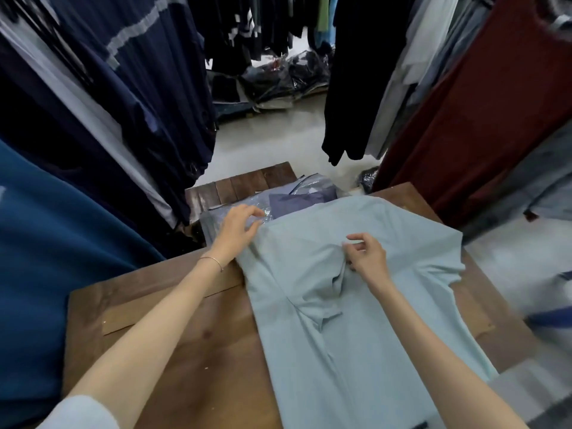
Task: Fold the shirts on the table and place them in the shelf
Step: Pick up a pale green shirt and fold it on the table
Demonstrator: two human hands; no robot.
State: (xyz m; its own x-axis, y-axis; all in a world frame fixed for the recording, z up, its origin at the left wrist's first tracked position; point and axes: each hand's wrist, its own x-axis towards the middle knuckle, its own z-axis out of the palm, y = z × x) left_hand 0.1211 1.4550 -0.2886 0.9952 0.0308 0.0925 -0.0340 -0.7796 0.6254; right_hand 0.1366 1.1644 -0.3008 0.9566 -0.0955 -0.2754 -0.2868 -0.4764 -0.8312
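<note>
A pale blue-green shirt [349, 320] lies spread across the brown wooden table [173, 329], its far end overlapping a plastic-wrapped blue shirt [297, 199]. My left hand [238, 226] is at the shirt's far left corner, fingers curled with the thumb and fingertips on the fabric edge. My right hand [366, 253] pinches a raised fold of fabric near the shirt's middle, where a sleeve lies folded inward. No shelf is in view.
Racks of hanging clothes crowd both sides: dark navy garments [102, 97] at left, a maroon one [483, 97] at right. A second wooden surface [244, 184] stands beyond the table. Plastic-bagged clothes [288, 75] lie on the pale floor further back.
</note>
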